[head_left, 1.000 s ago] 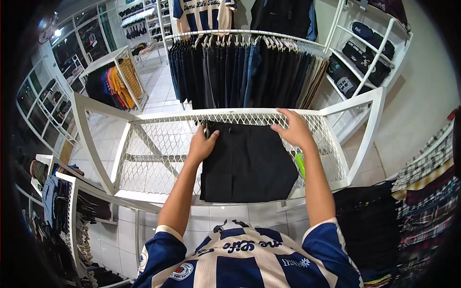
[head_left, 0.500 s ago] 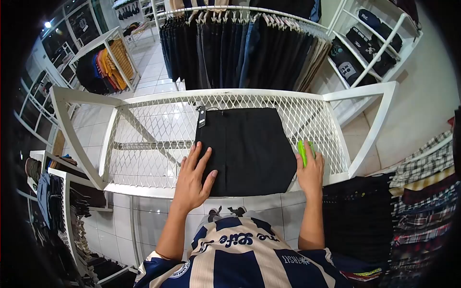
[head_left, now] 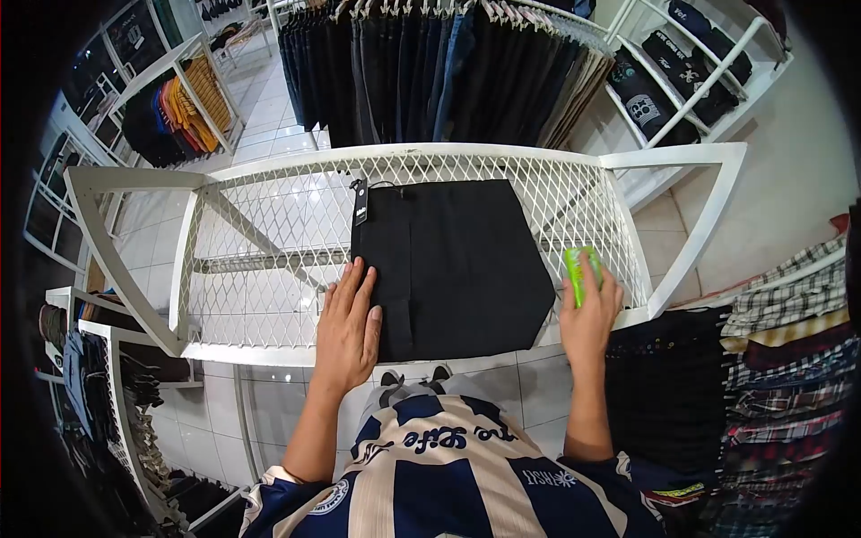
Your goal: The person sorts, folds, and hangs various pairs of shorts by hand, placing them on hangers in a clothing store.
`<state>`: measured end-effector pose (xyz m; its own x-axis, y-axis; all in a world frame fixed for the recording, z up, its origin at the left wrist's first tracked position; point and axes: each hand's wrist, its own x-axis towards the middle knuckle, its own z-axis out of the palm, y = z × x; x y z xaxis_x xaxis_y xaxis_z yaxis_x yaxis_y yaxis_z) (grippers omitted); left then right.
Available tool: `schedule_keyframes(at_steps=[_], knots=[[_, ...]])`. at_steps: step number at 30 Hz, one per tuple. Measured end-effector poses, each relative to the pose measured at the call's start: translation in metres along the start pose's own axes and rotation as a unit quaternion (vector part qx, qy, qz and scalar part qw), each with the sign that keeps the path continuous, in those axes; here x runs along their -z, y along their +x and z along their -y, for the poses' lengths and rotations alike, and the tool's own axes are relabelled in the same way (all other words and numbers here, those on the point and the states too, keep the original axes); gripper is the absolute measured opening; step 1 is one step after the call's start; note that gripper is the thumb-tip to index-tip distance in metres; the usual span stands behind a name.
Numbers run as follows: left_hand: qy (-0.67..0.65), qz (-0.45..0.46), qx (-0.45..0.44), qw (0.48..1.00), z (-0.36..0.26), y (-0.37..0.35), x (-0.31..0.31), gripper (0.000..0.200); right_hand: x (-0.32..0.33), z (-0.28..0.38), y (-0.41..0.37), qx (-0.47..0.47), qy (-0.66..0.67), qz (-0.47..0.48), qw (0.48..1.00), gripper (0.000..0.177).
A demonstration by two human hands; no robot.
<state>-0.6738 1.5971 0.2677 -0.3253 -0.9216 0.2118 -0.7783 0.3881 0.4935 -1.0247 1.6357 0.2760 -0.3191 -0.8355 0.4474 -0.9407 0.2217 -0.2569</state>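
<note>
A black folded garment (head_left: 462, 269) lies flat on the white mesh rack; its exact kind is hard to tell. A dark hang tag (head_left: 360, 203) sits at its upper left corner. My left hand (head_left: 348, 327) rests along the garment's left edge, fingers stretched out and nothing held. Past the right edge, my right hand (head_left: 590, 314) grips a small bright green object (head_left: 579, 267), whose kind I cannot make out. Its lower part is covered by my fingers.
The white rack (head_left: 260, 352) has raised angled ends on both sides. Hanging trousers (head_left: 404, 81) line the far side. Shelves with folded dark shirts (head_left: 646, 103) stand at upper right, and plaid shirts (head_left: 780, 377) hang on the right.
The green object is now gripped higher and shows more between my right fingers, and that hand has shifted slightly right. My left hand has its fingers closer together, still at the garment's edge.
</note>
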Motion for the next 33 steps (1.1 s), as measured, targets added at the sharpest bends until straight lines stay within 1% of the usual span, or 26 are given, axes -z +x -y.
schedule_keyframes(at_steps=[2, 4, 5, 7, 8, 9, 10, 11, 12, 13, 14, 16, 18, 19, 20, 21, 22, 23, 24, 26, 28, 30, 32, 33], knots=[[-0.009, -0.009, -0.005, 1.000, 0.001, 0.001, -0.002, 0.053, 0.024, 0.043, -0.003, 0.014, 0.099, -0.019, 0.995, 0.051], [-0.013, -0.012, -0.007, 1.000, 0.002, 0.001, -0.003, 0.052, 0.027, 0.086, -0.029, 0.146, 0.216, 0.047, 0.964, 0.053], [-0.017, -0.016, -0.011, 1.000, 0.003, 0.001, -0.003, 0.052, 0.021, 0.090, -0.038, 0.147, 0.216, 0.049, 0.964, 0.053], [-0.014, -0.013, -0.010, 1.000, 0.003, -0.001, -0.004, 0.052, -0.007, 0.088, -0.049, 0.209, 0.202, 0.150, 0.945, 0.058], [-0.011, -0.011, -0.012, 1.000, 0.003, 0.000, -0.003, 0.053, -0.017, 0.064, -0.032, 0.193, 0.142, 0.096, 0.966, 0.059], [-0.016, -0.012, -0.009, 1.000, 0.003, -0.001, -0.002, 0.053, -0.029, 0.038, -0.014, 0.123, 0.093, 0.017, 0.988, 0.056], [-0.014, -0.015, -0.006, 1.000, 0.003, -0.002, -0.002, 0.053, -0.027, 0.017, 0.009, 0.063, 0.036, 0.017, 0.997, 0.052], [-0.011, -0.013, -0.008, 1.000, 0.004, -0.002, -0.003, 0.053, -0.015, 0.010, 0.026, 0.017, -0.034, 0.041, 0.998, 0.048], [-0.008, -0.010, -0.012, 1.000, 0.003, -0.001, -0.003, 0.053, -0.019, 0.008, 0.040, 0.020, 0.030, 0.027, 0.999, 0.047], [-0.012, -0.007, -0.004, 1.000, 0.001, 0.000, -0.001, 0.053, -0.014, 0.032, 0.047, 0.035, 0.125, 0.039, 0.991, 0.048], [-0.009, -0.013, -0.002, 1.000, 0.001, 0.001, -0.001, 0.053, -0.007, 0.068, 0.048, 0.049, 0.219, 0.055, 0.973, 0.049], [-0.014, -0.012, -0.013, 1.000, 0.005, -0.001, -0.004, 0.053, -0.008, 0.130, 0.038, 0.238, 0.269, 0.091, 0.929, 0.054], [-0.022, -0.034, -0.024, 0.999, 0.008, -0.001, -0.008, 0.053, -0.031, 0.160, 0.026, 0.356, 0.315, 0.168, 0.864, 0.057], [-0.012, -0.028, -0.020, 0.999, 0.009, -0.003, -0.009, 0.053, -0.051, 0.152, 0.035, 0.354, 0.303, 0.171, 0.868, 0.055], [-0.002, -0.021, -0.017, 1.000, 0.010, -0.003, -0.009, 0.053, -0.062, 0.134, 0.054, 0.332, 0.231, 0.162, 0.900, 0.052], [-0.005, -0.021, -0.015, 1.000, 0.008, -0.003, -0.007, 0.053, -0.063, 0.114, 0.082, 0.313, 0.166, 0.124, 0.927, 0.049], [-0.006, -0.021, -0.015, 1.000, 0.009, -0.002, -0.006, 0.053, -0.083, 0.087, 0.104, 0.250, 0.163, 0.097, 0.950, 0.048], [-0.008, -0.030, -0.019, 0.999, 0.009, 0.000, -0.007, 0.053, -0.097, 0.059, 0.119, 0.170, 0.101, 0.039, 0.980, 0.050], [-0.010, -0.035, -0.022, 0.999, 0.008, -0.002, -0.008, 0.053, -0.093, 0.054, 0.129, 0.090, 0.031, 0.028, 0.995, 0.052], [-0.011, -0.045, -0.019, 0.999, 0.007, 0.002, -0.007, 0.053, -0.094, 0.057, 0.129, 0.096, 0.144, -0.007, 0.985, 0.053], [-0.006, -0.035, -0.016, 0.999, 0.007, -0.002, -0.008, 0.053, -0.056, 0.117, 0.096, 0.192, 0.262, 0.053, 0.944, 0.054], [-0.007, -0.030, -0.015, 0.999, 0.007, -0.005, -0.008, 0.053, -0.055, 0.145, 0.054, 0.343, 0.314, 0.138, 0.874, 0.054], [-0.008, -0.027, -0.025, 0.999, 0.008, 0.001, -0.007, 0.053, -0.066, 0.130, 0.043, 0.330, 0.287, 0.180, 0.881, 0.055], [-0.008, -0.027, -0.020, 0.999, 0.007, 0.001, -0.006, 0.053, -0.059, 0.110, 0.063, 0.283, 0.241, 0.163, 0.914, 0.051]])
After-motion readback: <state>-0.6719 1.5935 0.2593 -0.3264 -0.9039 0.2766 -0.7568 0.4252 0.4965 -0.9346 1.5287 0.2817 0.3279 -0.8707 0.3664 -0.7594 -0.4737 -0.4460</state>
